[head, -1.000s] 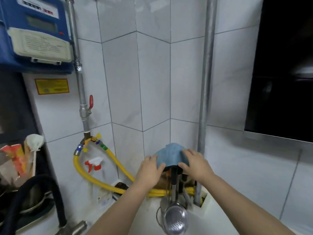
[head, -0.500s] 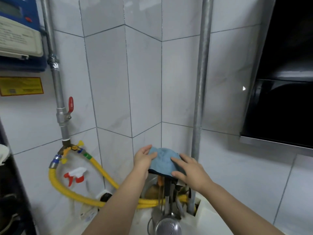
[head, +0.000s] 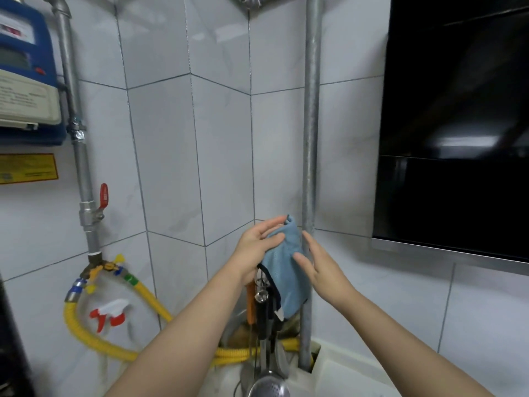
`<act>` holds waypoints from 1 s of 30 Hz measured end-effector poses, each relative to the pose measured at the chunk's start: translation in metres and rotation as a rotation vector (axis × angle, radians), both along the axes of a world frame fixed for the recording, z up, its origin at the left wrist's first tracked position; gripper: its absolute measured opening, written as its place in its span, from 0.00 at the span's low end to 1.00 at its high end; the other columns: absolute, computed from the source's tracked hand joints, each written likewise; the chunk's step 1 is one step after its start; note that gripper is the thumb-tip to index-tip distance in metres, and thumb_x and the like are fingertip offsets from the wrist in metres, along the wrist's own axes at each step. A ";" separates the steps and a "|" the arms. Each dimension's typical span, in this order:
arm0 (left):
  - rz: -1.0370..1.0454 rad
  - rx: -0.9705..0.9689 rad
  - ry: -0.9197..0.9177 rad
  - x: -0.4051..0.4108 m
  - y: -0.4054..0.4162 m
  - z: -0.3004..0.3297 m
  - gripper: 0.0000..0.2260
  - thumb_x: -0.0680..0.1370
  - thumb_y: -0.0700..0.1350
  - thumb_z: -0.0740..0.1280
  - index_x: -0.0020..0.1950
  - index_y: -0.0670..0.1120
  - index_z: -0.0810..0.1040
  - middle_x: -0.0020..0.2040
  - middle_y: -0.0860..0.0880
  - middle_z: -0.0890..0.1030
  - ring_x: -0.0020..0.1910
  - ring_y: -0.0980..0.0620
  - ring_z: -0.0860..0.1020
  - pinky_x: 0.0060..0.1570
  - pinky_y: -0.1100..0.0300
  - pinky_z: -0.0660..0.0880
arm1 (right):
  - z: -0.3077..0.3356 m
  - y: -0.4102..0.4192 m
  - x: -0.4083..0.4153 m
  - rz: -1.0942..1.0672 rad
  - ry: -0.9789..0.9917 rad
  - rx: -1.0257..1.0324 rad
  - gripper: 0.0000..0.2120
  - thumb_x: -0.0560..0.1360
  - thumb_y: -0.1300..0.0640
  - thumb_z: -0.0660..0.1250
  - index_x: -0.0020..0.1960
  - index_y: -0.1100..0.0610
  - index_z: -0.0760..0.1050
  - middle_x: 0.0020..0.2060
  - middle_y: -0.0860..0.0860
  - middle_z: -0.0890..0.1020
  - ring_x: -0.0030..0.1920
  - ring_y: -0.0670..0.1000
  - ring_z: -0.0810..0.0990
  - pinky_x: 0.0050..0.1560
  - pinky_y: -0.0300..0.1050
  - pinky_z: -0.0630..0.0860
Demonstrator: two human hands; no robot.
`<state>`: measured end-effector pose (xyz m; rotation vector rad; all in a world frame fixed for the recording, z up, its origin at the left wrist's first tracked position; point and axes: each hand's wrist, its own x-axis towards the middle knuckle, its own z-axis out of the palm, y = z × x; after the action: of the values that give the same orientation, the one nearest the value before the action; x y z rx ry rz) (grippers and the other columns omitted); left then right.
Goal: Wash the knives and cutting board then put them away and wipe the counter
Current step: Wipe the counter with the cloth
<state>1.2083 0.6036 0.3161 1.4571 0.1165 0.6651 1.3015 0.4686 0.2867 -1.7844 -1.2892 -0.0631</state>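
A blue cloth point(head: 289, 270) hangs in the tiled corner over a cluster of hanging utensils point(head: 263, 308). My left hand point(head: 257, 247) grips the cloth's upper left part, thumb and fingers pinching it near its top. My right hand point(head: 317, 265) is open, fingers spread, touching the cloth's right side beside the grey vertical pipe point(head: 310, 138). A metal strainer ladle point(head: 267, 386) hangs below the cloth. No knife or cutting board can be made out.
A yellow gas hose point(head: 94, 336) loops along the left wall under a pipe with a red valve point(head: 103, 193). A red and white spray bottle point(head: 110, 313) stands inside the loop. A blue meter point(head: 25, 81) hangs top left. A black range hood point(head: 458, 124) fills the right.
The cloth lay draped flat over the utensil tops with both hands on it. Now its top is lifted and it hangs upright; my left hand pinches it and my right hand has opened.
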 end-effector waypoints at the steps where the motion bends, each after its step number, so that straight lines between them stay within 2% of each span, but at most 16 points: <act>1: -0.025 -0.006 0.002 -0.004 -0.007 0.001 0.16 0.77 0.32 0.64 0.59 0.47 0.78 0.53 0.48 0.84 0.50 0.53 0.83 0.48 0.62 0.80 | 0.004 -0.005 -0.001 0.025 0.009 0.014 0.22 0.79 0.47 0.58 0.72 0.45 0.59 0.64 0.36 0.68 0.63 0.38 0.68 0.65 0.36 0.64; 3: -0.050 0.000 0.015 -0.015 -0.020 0.002 0.16 0.76 0.31 0.64 0.61 0.44 0.77 0.49 0.50 0.85 0.46 0.55 0.83 0.44 0.64 0.79 | 0.003 -0.013 -0.005 0.075 0.014 0.030 0.24 0.79 0.46 0.58 0.73 0.42 0.57 0.68 0.38 0.68 0.67 0.40 0.68 0.69 0.43 0.65; 7: -0.090 0.059 0.085 -0.048 -0.041 0.001 0.17 0.76 0.31 0.64 0.63 0.43 0.76 0.52 0.47 0.83 0.49 0.52 0.82 0.48 0.63 0.79 | -0.001 -0.038 -0.025 0.194 0.098 0.048 0.32 0.77 0.49 0.63 0.74 0.40 0.49 0.70 0.36 0.59 0.70 0.37 0.60 0.70 0.37 0.59; 9: -0.106 0.098 0.152 -0.069 -0.050 -0.003 0.17 0.76 0.32 0.65 0.61 0.46 0.78 0.53 0.47 0.83 0.51 0.52 0.82 0.50 0.62 0.79 | -0.005 -0.050 -0.033 0.243 0.089 0.038 0.31 0.74 0.50 0.68 0.72 0.40 0.57 0.70 0.40 0.65 0.69 0.40 0.65 0.70 0.42 0.63; 11: -0.100 0.125 0.212 -0.092 -0.060 -0.010 0.17 0.75 0.32 0.66 0.61 0.46 0.78 0.54 0.47 0.83 0.52 0.53 0.81 0.52 0.62 0.78 | -0.011 -0.061 -0.043 0.293 0.134 0.006 0.23 0.70 0.51 0.72 0.62 0.40 0.69 0.60 0.44 0.75 0.62 0.44 0.74 0.64 0.51 0.72; 12: -0.088 0.127 0.239 -0.104 -0.065 -0.015 0.17 0.75 0.32 0.66 0.61 0.47 0.77 0.54 0.47 0.83 0.51 0.53 0.82 0.52 0.62 0.78 | -0.016 -0.066 -0.051 0.313 0.186 -0.006 0.19 0.68 0.52 0.74 0.55 0.41 0.72 0.55 0.44 0.77 0.57 0.45 0.77 0.60 0.52 0.75; 14: -0.061 0.123 0.284 -0.130 -0.076 -0.027 0.17 0.75 0.31 0.66 0.60 0.46 0.77 0.51 0.49 0.84 0.50 0.55 0.82 0.51 0.63 0.79 | -0.027 -0.076 -0.068 0.355 0.279 -0.013 0.15 0.68 0.56 0.76 0.49 0.47 0.73 0.47 0.46 0.79 0.49 0.46 0.78 0.54 0.49 0.76; 16: -0.005 0.116 0.331 -0.159 -0.086 -0.039 0.17 0.75 0.31 0.66 0.60 0.46 0.77 0.48 0.51 0.85 0.47 0.56 0.82 0.49 0.64 0.79 | -0.039 -0.084 -0.087 0.414 0.330 -0.019 0.11 0.70 0.60 0.73 0.47 0.54 0.72 0.42 0.50 0.77 0.43 0.47 0.75 0.47 0.47 0.72; 19: 0.142 0.156 0.411 -0.205 -0.097 -0.061 0.15 0.74 0.35 0.69 0.59 0.46 0.78 0.49 0.50 0.83 0.46 0.58 0.81 0.48 0.66 0.77 | -0.059 -0.084 -0.118 0.438 0.356 -0.065 0.08 0.72 0.60 0.71 0.48 0.54 0.73 0.38 0.53 0.76 0.39 0.48 0.73 0.43 0.45 0.71; 22: 0.240 0.265 0.571 -0.260 -0.107 -0.088 0.11 0.73 0.41 0.72 0.55 0.45 0.81 0.49 0.51 0.83 0.47 0.58 0.80 0.51 0.62 0.76 | -0.081 -0.078 -0.158 0.483 0.412 -0.151 0.08 0.73 0.60 0.69 0.48 0.50 0.73 0.39 0.51 0.78 0.40 0.47 0.76 0.45 0.45 0.74; 24: 0.279 0.275 0.677 -0.299 -0.117 -0.105 0.10 0.72 0.43 0.74 0.53 0.45 0.82 0.48 0.50 0.82 0.48 0.55 0.79 0.53 0.60 0.76 | -0.093 -0.074 -0.189 0.558 0.471 -0.235 0.07 0.75 0.62 0.67 0.49 0.52 0.74 0.39 0.52 0.79 0.41 0.47 0.77 0.43 0.41 0.75; 27: 0.362 0.212 0.700 -0.358 -0.137 -0.126 0.03 0.73 0.41 0.73 0.45 0.46 0.80 0.39 0.52 0.80 0.39 0.57 0.77 0.41 0.67 0.74 | -0.105 -0.069 -0.238 0.688 0.531 -0.315 0.06 0.75 0.65 0.66 0.50 0.56 0.75 0.39 0.50 0.79 0.40 0.45 0.78 0.39 0.34 0.74; 30: 0.514 0.126 0.658 -0.420 -0.164 -0.143 0.04 0.74 0.45 0.72 0.41 0.48 0.79 0.34 0.53 0.77 0.34 0.59 0.75 0.35 0.68 0.70 | -0.120 -0.070 -0.296 0.775 0.646 -0.335 0.08 0.74 0.64 0.68 0.53 0.56 0.76 0.44 0.53 0.82 0.43 0.46 0.81 0.40 0.34 0.76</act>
<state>0.7885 0.4391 0.1734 1.7391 0.9999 0.5796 1.0059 0.3987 0.1671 -1.2640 -1.4408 1.1176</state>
